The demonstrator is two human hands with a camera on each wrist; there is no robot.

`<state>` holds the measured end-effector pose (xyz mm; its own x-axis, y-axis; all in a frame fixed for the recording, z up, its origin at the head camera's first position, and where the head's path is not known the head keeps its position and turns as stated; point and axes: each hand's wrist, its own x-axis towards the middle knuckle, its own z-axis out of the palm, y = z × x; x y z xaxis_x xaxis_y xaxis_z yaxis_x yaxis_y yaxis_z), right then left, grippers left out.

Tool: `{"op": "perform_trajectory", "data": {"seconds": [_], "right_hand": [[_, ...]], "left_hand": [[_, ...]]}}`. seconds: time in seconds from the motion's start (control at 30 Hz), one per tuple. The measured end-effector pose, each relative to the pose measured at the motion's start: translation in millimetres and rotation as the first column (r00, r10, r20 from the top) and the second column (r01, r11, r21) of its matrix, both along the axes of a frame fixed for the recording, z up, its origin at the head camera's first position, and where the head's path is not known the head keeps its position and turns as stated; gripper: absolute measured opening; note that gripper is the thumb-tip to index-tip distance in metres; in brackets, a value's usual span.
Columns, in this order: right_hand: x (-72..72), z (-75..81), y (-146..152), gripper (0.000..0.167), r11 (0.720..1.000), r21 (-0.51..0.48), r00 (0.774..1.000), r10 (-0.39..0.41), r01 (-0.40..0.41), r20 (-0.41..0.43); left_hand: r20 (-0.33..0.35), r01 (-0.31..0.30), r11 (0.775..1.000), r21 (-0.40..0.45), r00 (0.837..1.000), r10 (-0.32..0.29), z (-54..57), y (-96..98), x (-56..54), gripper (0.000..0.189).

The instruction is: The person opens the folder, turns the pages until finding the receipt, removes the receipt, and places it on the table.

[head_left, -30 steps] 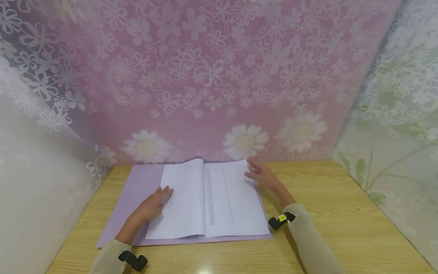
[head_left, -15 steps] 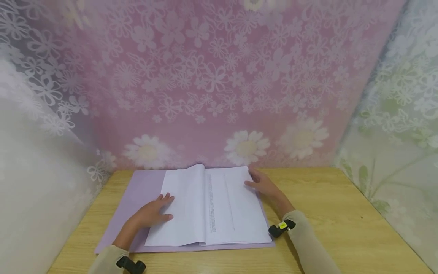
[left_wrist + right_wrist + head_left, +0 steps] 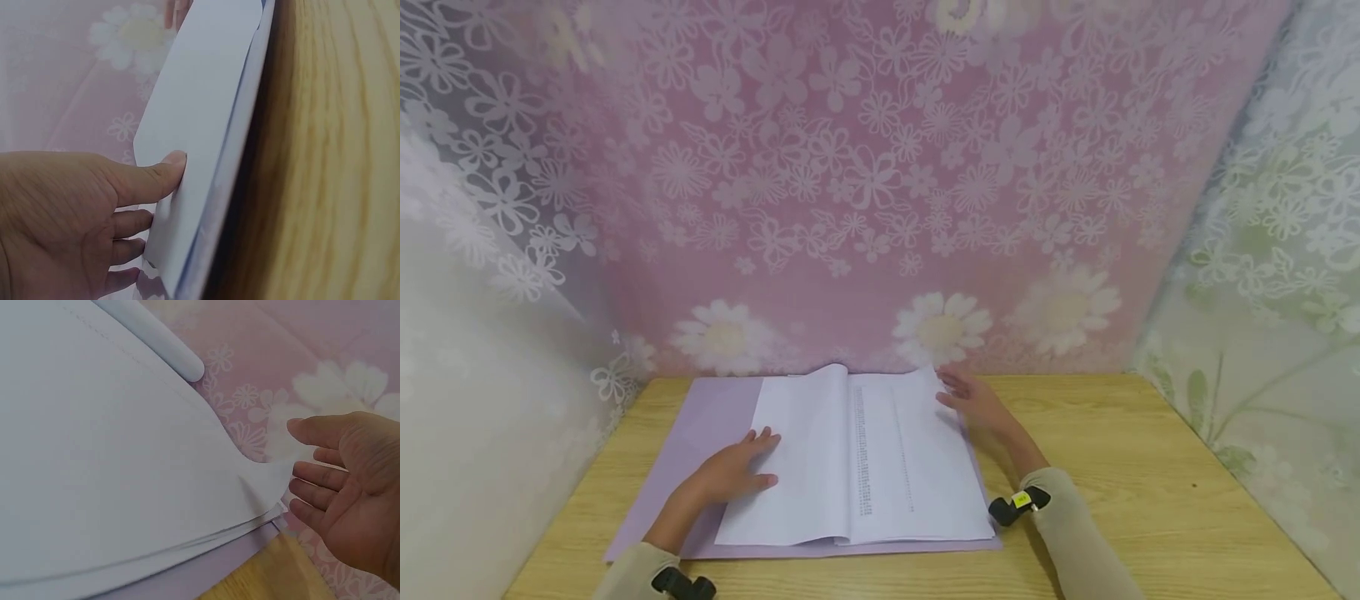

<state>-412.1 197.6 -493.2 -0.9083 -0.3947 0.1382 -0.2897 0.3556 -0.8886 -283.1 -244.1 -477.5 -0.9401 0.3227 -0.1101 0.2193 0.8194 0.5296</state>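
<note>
We are looking at a purple folder (image 3: 722,400) lying open on the wooden table (image 3: 1165,475), its left page (image 3: 805,475) bulging near the fold, its printed page (image 3: 940,475) facing up beside it. Our left hand (image 3: 730,471) is resting on the left page, fingers and thumb spread wide. Our right hand (image 3: 981,408) is reaching its loosely extended fingers to the raised page corner (image 3: 272,481) — they seem to be touching it, but the thumb is standing clear and pinching nothing. So we are probably risking a slip: without a thumb, the corner could flop back. More sheet edges are showing underneath, so reaching too deep could catch several, and pushing hard could crease the bend — while easing off the left could let that bulge spring up.
</note>
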Motion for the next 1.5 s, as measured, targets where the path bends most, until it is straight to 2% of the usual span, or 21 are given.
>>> {"op": "perform_trajectory", "data": {"seconds": [0.13,0.23,0.33,0.5,0.6,0.77,0.87,1.03,1.2,1.37,1.5], "right_hand": [[-1.3,1.2,3,0.062,0.994,-0.107,0.999,0.034,-0.035,-0.009],[2.8,6.5,7,0.058,0.987,-0.143,0.997,0.076,-0.074,0.012],[6.7,14.4,13,0.054,0.983,-0.139,0.990,0.129,-0.121,0.051],[10.0,26.1,26,0.053,0.983,-0.071,0.980,0.175,-0.168,0.098],[13.4,28.3,32,0.058,0.979,-0.036,0.973,0.202,-0.199,0.111],[19.8,24.3,32,0.071,0.961,0.056,0.955,0.263,-0.273,0.139],[20.9,25.1,29,0.079,0.938,0.058,0.930,0.328,-0.341,0.166],[17.6,31.0,27,0.094,0.896,-0.003,0.879,0.436,-0.444,0.195],[17.2,33.4,19,0.112,0.870,-0.015,0.843,0.482,-0.493,0.238],[21.4,32.1,10,0.122,0.860,0.003,0.833,0.493,-0.510,0.250],[22.8,31.4,3,0.123,0.858,-0.013,0.832,0.501,-0.513,0.238]], "left_hand": [[0.002,0.005,1.000,0.002,1.000,-0.005,-0.7,-1.8,0.4,0.072],[0.001,0.016,1.000,-0.002,1.000,-0.016,-1.6,-2.8,1.0,0.073],[0.006,0.011,1.000,-0.004,1.000,-0.011,-1.5,-2.9,1.5,0.073],[0.006,0.000,1.000,0.000,1.000,0.000,0.6,-0.9,1.2,0.073],[0.002,0.011,1.000,0.007,1.000,-0.011,0.8,1.0,-0.8,0.073],[-0.004,0.022,1.000,-0.002,1.000,-0.022,-2.2,-3.3,2.0,0.073],[-0.014,0.026,1.000,-0.002,1.000,-0.026,-3.8,-6.7,1.8,0.073],[-0.032,0.043,0.999,0.013,0.999,-0.043,-2.3,-6.5,-3.3,0.073],[-0.004,0.031,0.998,0.049,1.000,-0.031,-0.7,-5.0,-1.9,0.074],[0.015,0.018,0.999,0.051,1.000,-0.019,-3.7,-4.0,0.3,0.074],[0.001,0.014,0.999,0.045,1.000,-0.014,-4.1,-4.5,-0.8,0.073]]}}
